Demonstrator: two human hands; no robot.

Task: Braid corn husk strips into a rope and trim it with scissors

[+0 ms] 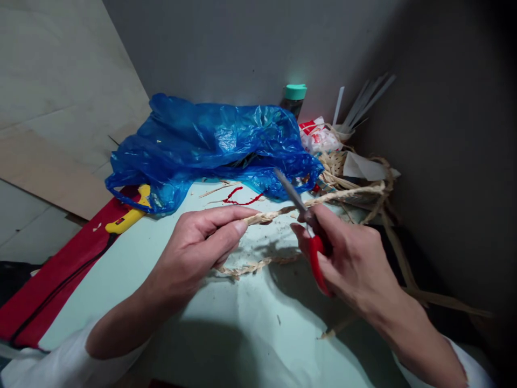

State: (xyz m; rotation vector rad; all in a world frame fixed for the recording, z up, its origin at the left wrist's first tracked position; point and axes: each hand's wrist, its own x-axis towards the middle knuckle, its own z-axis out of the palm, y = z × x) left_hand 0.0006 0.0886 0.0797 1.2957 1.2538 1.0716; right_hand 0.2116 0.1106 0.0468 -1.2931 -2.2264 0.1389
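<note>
A braided straw cord (269, 216) runs between my hands over the pale green tabletop (242, 318). My left hand (197, 242) is closed on it, the cord pinched between thumb and forefinger. Another stretch of the braid hangs below that hand and curves right near the table. In my right hand (343, 248) is a pair of scissors (317, 258) with red handles, blades pointing up and to the left. The blades look closed and lie across the cord. Whether the right fingers also touch the cord I cannot tell.
A crumpled blue plastic bag (214, 129) lies along the back wall. Left of it is a yellow-handled tool (127, 218) with a black cable. At the back right stand a green-capped jar (294, 97), white strips (369, 102) and loose straw (335, 172). Red string (242, 199) lies before the bag.
</note>
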